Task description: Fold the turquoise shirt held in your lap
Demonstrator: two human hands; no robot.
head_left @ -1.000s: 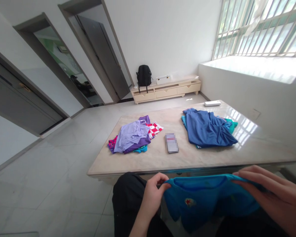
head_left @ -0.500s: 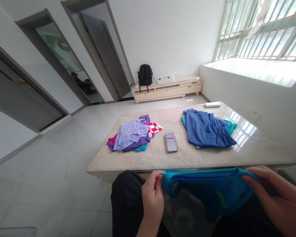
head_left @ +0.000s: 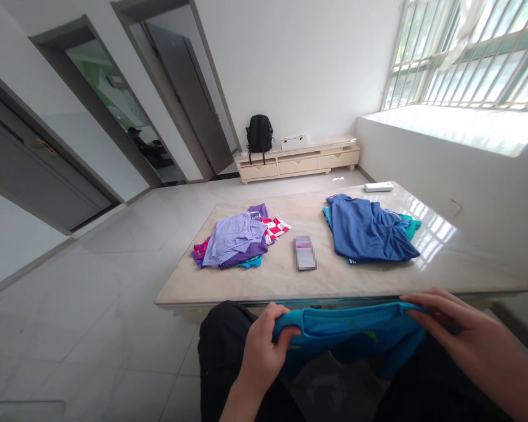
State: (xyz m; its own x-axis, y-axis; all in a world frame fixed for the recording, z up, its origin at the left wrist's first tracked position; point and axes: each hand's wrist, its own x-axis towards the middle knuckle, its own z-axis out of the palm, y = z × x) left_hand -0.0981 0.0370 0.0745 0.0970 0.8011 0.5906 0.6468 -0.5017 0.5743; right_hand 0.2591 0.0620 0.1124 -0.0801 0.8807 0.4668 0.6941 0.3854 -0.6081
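Observation:
Both hands hold a bright blue garment point(head_left: 356, 337) stretched across my lap, just below the near edge of the marble table point(head_left: 369, 281). My left hand point(head_left: 264, 349) grips its left end, fingers curled over the fabric. Over at the right end, my right hand point(head_left: 462, 343) pinches the cloth with fingers extended. The garment is bunched into a narrow band and its lower part hangs down between my knees.
On the table lie a pile of purple, lilac and red-checked clothes point(head_left: 240, 240), a small blurred card point(head_left: 304, 252), a heap of dark blue and teal clothes point(head_left: 369, 228) and a white remote point(head_left: 378, 186). A backpack point(head_left: 259, 133) sits on a low cabinet point(head_left: 297, 161) by the far wall.
The garment has been gathered from a hanging spread into a narrower folded band. My left hand moved slightly left and down; my right hand shifted inward along the top edge.

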